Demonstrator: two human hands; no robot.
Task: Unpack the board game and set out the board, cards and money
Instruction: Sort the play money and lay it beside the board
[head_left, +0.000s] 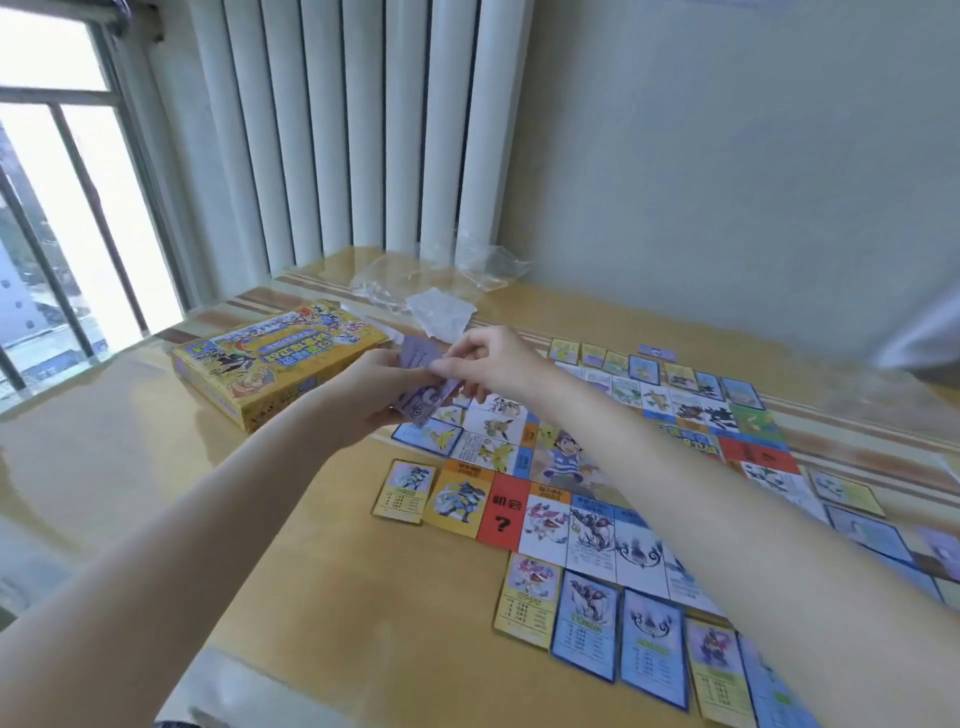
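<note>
A yellow worktop (322, 571) under a glossy clear cover stretches beneath a person's two bare forearms, which reach forward and meet above its far half. Behind both hands stands a white ribbed radiator (353, 130), with a window (62, 208) off beyond the left hand. The game board (597, 467) lies flat below and to the right of the hands, its near-left corner just under them and the right forearm crossing over its printed squares. The yellow game box (270, 358) sits closed on the worktop just left of the left hand, its far corner passing behind the fingers. Crumpled clear plastic wrapping (441, 280) lies beyond the hands, near the foot of the radiator. Character cards are set out along the board's edges: a row of cards (623, 629) on the near side, below the right forearm, a single card (405, 491) at the board's near-left corner below the left hand, and more cards (649, 364) along the far edge, right of the right hand. One purple note (657, 352) lies alone at that far edge. The left hand (374, 389) is curled round a small stack of purple play money (423, 400), holding it from beneath, just above the board's corner. The right hand (488, 364) pinches the top note of that stack between thumb and fingertips, touching the left hand's bundle.
</note>
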